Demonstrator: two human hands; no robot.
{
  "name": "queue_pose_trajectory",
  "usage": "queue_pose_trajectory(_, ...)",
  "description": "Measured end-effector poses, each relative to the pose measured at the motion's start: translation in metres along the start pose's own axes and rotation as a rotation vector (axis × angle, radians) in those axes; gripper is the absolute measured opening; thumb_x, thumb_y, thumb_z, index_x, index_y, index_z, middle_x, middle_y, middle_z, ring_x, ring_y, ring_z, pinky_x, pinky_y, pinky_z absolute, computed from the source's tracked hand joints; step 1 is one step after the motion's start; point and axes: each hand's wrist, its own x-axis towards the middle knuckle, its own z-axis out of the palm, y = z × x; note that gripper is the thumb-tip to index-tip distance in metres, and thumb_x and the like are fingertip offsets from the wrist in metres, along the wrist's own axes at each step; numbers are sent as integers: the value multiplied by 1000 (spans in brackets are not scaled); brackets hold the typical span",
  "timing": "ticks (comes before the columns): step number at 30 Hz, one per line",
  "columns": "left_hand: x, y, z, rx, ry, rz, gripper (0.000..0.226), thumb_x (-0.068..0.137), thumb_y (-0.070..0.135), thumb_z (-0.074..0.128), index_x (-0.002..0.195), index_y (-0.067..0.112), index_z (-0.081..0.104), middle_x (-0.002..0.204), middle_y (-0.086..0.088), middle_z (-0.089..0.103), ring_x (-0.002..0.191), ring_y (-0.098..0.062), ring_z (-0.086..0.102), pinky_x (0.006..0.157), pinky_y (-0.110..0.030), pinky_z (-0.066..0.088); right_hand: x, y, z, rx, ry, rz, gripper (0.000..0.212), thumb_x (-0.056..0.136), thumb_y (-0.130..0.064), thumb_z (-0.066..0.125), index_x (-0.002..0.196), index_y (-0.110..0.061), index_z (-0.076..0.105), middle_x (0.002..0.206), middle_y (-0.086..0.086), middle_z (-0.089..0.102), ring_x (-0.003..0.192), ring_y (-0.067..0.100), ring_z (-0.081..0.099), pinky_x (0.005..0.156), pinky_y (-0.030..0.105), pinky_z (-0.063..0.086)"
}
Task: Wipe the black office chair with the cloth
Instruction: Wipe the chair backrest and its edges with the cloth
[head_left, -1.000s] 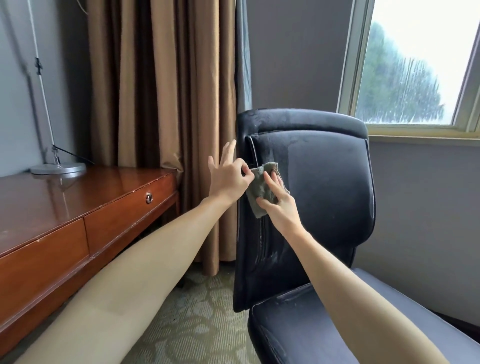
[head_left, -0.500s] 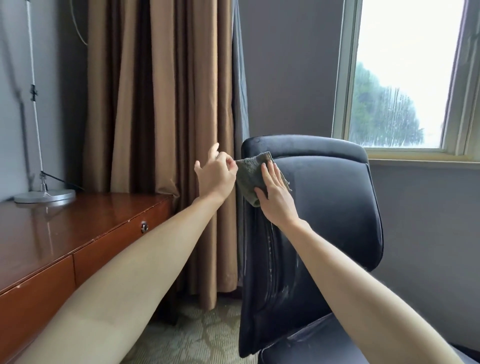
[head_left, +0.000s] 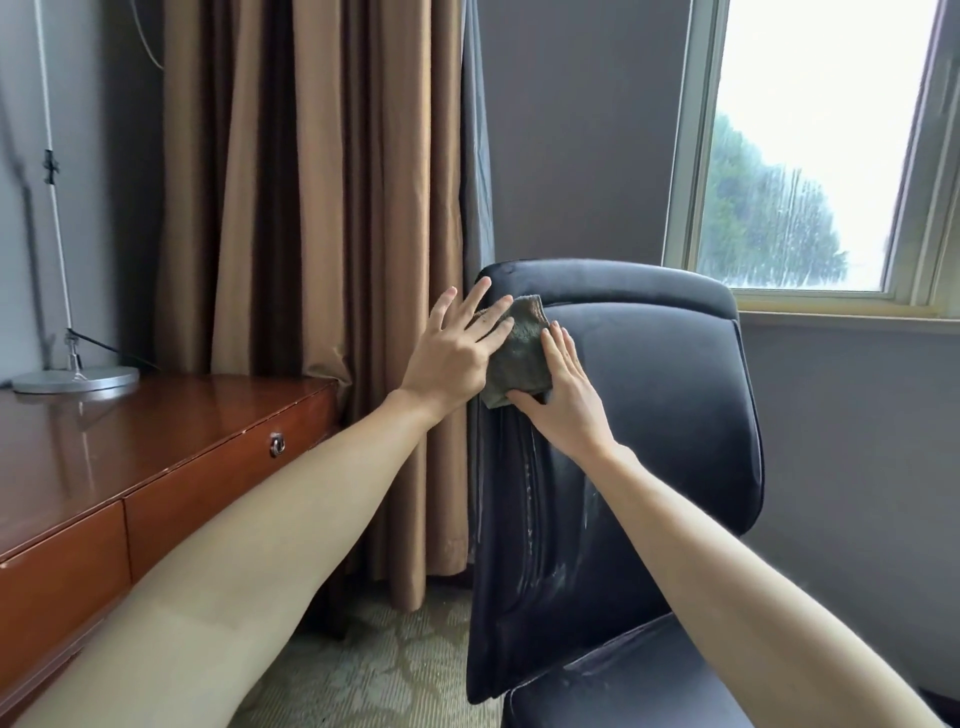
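1. Step in hand: wiping the top corner of the backrest. The cloth (head_left: 519, 349) lies pressed on the chair (head_left: 660, 426) at the backrest's 10 o'clock corner, just under the top pad.
2. The left hand (head_left: 456, 354) is released, its fingers straight and spread, with the tips resting on the cloth's 9 o'clock edge. The right hand (head_left: 569, 395) is also flat, at the cloth's 4 o'clock, with its thumb across the lower edge. Neither hand grasps the cloth.
3. Next, I judge, comes a stroke toward 6 o'clock down the side seam. It needs firm, flat pressure so the ungripped cloth does not slip.
4. The chair is black, glossy and leather-like. Pale streaks run down its left seam and speckle the seat. The cloth is grey-green and rumpled.
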Motion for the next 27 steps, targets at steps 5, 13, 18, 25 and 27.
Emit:
queue_pose_trajectory(5, 3, -7, 1, 14, 50, -84, 45, 86, 1, 40, 121, 8, 68, 128, -6, 64, 132, -34, 48, 111, -54, 24, 0, 0, -1, -58, 56, -48, 53, 95, -27, 56, 146, -21, 40, 158, -7, 23, 147, 6, 12, 114, 27, 25)
queue_pose_trajectory(13, -9, 14, 9, -124, -163, -333, 68, 97, 56, 33, 142, 7, 48, 150, -16, 41, 144, -27, 30, 119, -47, 14, 1, 4, 0, 58, -21, -36, 74, 81, -8, 58, 149, -23, 33, 160, -9, 15, 147, 2, 5, 114, 24, 24)
queue_pose_trajectory(18, -6, 20, 17, -250, -205, -430, 69, 99, 48, 37, 151, 4, 27, 158, -16, 24, 148, -27, 18, 121, -41, 15, 0, 6, 2, 61, -38, -8, 89, 84, -24, 66, 154, -22, 12, 162, -7, 4, 147, 5, -4, 117, 28, 19)
queue_pose_trajectory(25, 8, 25, 13, -566, -150, -602, 60, 101, 18, 45, 155, 15, 20, 162, 2, 15, 124, -34, 53, 97, -37, 43, 8, 1, 4, -149, -124, 143, 101, 85, -48, 64, 153, -23, -7, 160, 2, -19, 147, 16, -18, 109, 40, 34)
queue_pose_trajectory(27, 10, 29, 16, -667, -135, -652, 61, 101, 20, 48, 155, 13, 18, 162, -1, 14, 137, -28, 41, 107, -22, 30, 8, 2, 5, -156, -153, 129, 98, 87, -44, 63, 154, -25, -5, 161, 2, -15, 147, 17, -16, 109, 43, 35)
